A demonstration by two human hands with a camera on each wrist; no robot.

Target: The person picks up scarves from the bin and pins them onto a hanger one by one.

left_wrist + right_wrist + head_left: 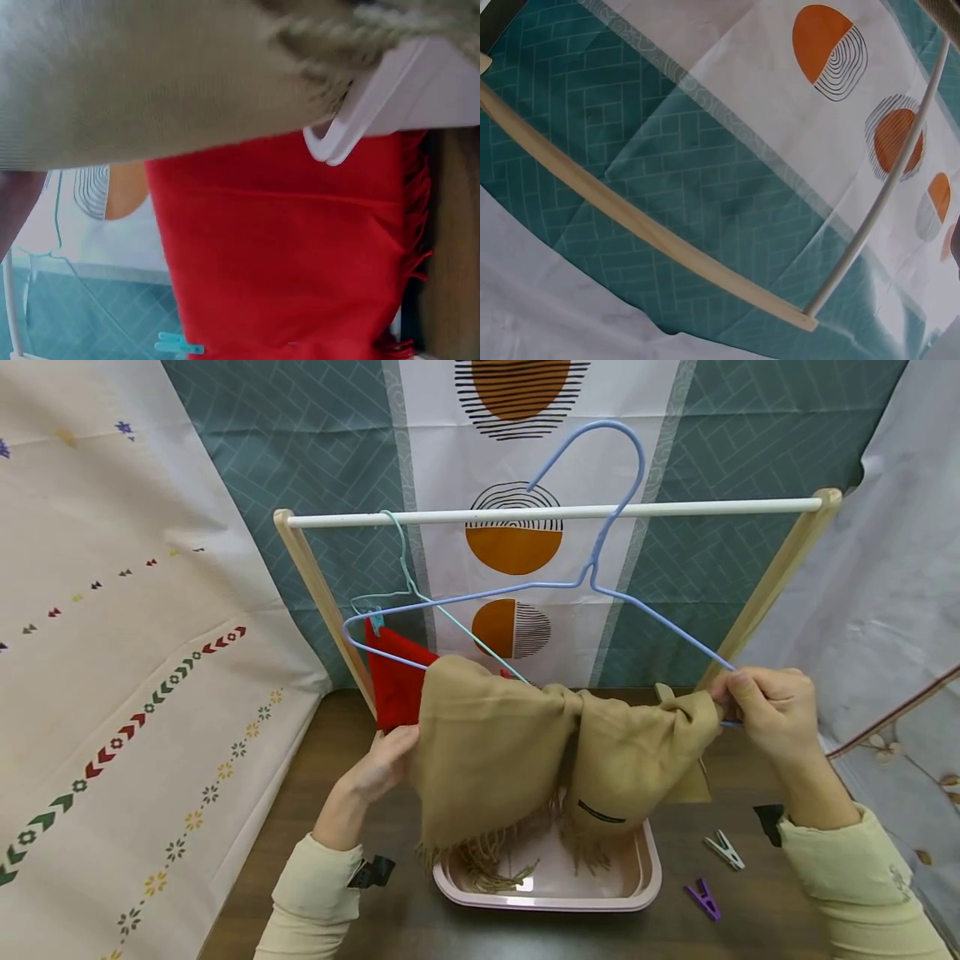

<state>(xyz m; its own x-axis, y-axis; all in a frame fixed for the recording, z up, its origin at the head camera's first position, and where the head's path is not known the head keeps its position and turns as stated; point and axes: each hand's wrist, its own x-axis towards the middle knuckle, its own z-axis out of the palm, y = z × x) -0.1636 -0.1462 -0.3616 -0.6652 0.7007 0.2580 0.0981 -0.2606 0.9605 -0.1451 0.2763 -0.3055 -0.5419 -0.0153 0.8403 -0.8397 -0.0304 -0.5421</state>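
Note:
A tan fringed scarf [487,752] is draped over the lower bar of a blue clothes hanger [525,586] in the head view. My right hand [776,706] grips the hanger's right end, beside the scarf's bunched edge. At the scarf's left edge is my left hand [382,768], its fingers hidden behind the cloth. The hanger's hook rises in front of the white rail [420,517]; whether they touch I cannot tell. In the left wrist view the tan cloth [150,82] fills the top.
Behind, a red fringed cloth [285,240] hangs from a mint hanger [405,560] with a turquoise clip [178,343]. A pink basin [547,903] stands below the scarf. Right of it lie a white clothespin [724,850] and a purple one [703,899]. Wooden posts [780,577] support the rail.

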